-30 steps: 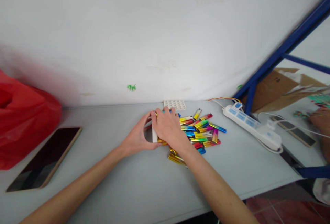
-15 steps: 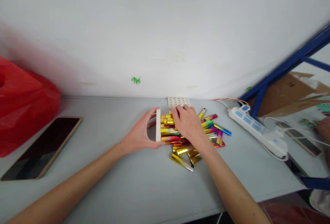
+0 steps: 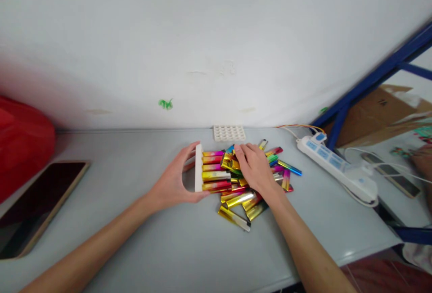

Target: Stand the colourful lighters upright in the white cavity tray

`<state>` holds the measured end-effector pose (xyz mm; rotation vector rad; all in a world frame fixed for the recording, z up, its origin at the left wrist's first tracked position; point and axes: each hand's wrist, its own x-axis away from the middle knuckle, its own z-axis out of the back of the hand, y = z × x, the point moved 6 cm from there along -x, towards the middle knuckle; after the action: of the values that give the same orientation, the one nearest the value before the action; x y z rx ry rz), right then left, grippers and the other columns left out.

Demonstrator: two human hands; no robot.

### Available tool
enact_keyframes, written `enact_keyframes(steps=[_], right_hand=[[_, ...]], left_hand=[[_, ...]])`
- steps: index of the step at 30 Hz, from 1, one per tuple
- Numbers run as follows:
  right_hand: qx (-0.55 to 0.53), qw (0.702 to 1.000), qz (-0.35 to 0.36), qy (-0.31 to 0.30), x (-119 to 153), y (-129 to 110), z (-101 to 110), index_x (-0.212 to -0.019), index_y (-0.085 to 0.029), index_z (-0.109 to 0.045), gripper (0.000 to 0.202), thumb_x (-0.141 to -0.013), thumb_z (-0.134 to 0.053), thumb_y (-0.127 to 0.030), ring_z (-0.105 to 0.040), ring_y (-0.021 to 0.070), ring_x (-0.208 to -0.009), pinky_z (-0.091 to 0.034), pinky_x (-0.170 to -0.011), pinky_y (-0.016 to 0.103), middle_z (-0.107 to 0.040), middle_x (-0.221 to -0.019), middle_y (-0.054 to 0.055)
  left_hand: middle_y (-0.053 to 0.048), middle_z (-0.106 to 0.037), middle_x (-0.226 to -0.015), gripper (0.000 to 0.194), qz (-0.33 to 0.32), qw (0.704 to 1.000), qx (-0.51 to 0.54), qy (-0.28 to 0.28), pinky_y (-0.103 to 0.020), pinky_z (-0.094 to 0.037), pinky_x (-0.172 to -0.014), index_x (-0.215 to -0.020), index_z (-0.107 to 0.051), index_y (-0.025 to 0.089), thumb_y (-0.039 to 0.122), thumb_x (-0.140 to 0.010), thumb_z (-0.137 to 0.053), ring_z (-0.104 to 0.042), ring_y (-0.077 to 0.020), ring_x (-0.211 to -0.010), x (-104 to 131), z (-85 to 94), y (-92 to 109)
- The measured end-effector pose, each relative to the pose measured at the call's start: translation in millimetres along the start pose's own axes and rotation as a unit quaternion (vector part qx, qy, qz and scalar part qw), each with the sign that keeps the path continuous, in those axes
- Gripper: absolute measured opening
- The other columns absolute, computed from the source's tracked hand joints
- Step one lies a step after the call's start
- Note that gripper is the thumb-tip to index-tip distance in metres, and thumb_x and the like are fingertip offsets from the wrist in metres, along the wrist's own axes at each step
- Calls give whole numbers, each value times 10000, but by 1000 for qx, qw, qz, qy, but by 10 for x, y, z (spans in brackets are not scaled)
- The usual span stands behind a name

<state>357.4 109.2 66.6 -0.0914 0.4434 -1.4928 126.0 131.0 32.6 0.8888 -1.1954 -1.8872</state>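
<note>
Left hand (image 3: 171, 184): partly open in a C shape, thumb and fingers spread across the ends of a white plastic rack (image 3: 198, 171), which it grips. The rack stands on its side on the grey table (image 3: 189, 248), face turned right.

Right hand (image 3: 257, 167): palm down over the tubes, fingers bent and close together. Whether it has hold of one cannot be told; the fingertips are partly hidden.

Progress: several shiny tubes in yellow, red, magenta and silver (image 3: 216, 176) lie side by side with their left ends against the rack face, apparently seated. A full count is not possible, as other tubes cover part of the array. Many more loose metallic tubes (image 3: 240, 199) remain heaped to the right, at mixed angles, between the table's back and front edges. Judged part-way: some tubes lined up, a good number unsorted.

A second white rack with rows of holes (image 3: 229, 133) lies flat at the back edge, near the wall; its holes are exposed.

Surroundings: black-screened phone (image 3: 42, 198) and red plastic bag (image 3: 23, 142) toward the left edge; white power strip (image 3: 337, 167) toward the right edge.
</note>
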Motion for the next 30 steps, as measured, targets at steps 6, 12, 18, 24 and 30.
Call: enact_keyframes(steps=[6,12,18,24,30], right_hand=[[3,1000,4,-19,-17,46,34,-938,-217,-741,518,-1184,-324,-404,-682,248,-958,-469,-946,358,-751,-979,92],[0,1000,23,-21,-26,120,65,-906,-208,-741,433,-1158,-423,-357,-680,251,-1017,-475,-1007,366,-741,-989,93],[-11,1000,14,-14,-1,92,108,-1073,-210,-774,397,-1159,-426,-381,-691,259,-1082,-476,-1051,378,-769,-1070,94],[-7,1000,13,-24,99,-189,55,-1319,-236,-744,444,-1121,-495,-545,-635,316,-1253,-467,-1115,449,-730,-1315,124],[10,999,7,-30,94,-163,-2,-1262,-213,-748,383,-1154,-436,-407,-644,299,-1195,-467,-1104,445,-730,-1252,124]], left_hand=[[-180,-429,-1699,1165,3,1000,1,4,-654,-519,-1199,-1645,-410,328,400,-637,-988,-497,-468,-1533,3,5,36],[-182,-456,-1671,1156,1,1000,5,-1,-662,-495,-1220,-1649,-388,307,419,-657,-973,-491,-462,-1537,1,-6,61],[-178,-436,-1692,1168,4,1000,3,2,-656,-514,-1208,-1652,-403,320,414,-645,-987,-503,-467,-1529,1,-1,51],[-180,-452,-1681,1175,-14,1000,-4,5,-655,-543,-1178,-1655,-394,322,411,-648,-993,-517,-461,-1520,1,0,9],[-170,-466,-1672,1158,-9,1000,-7,5,-670,-538,-1179,-1651,-405,327,412,-653,-986,-518,-471,-1515,-2,1,49]])
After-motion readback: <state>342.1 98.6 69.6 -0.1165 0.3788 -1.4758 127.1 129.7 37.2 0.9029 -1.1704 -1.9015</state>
